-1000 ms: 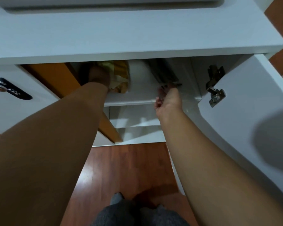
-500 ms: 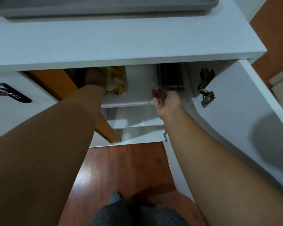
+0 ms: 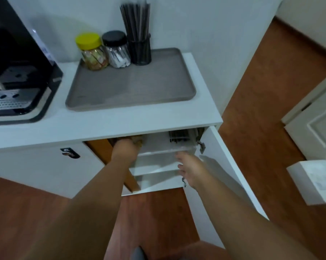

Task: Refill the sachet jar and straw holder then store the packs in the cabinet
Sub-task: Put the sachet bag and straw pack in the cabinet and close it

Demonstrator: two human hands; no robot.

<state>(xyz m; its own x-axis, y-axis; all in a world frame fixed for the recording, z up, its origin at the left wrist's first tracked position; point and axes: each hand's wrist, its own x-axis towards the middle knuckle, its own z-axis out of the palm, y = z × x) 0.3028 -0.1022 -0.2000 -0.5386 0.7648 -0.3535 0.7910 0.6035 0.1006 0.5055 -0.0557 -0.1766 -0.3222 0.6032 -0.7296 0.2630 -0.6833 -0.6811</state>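
Both forearms bare from the lower frame edge up to the wrists; no sleeves, cuffs or gloves visible. Left hand (image 3: 125, 148): no watch, band or bracelet at the wrist; fingers hidden, so rings cannot be judged. Right hand (image 3: 191, 170): wrist also bare, no ring made out on the visible fingers, though motion blur softens detail. At 6 o'clock, a small wedge of grey fabric (image 3: 138, 253) shows at the frame's bottom edge, dark and matte, garment type unclear. Nothing else of the body in view.
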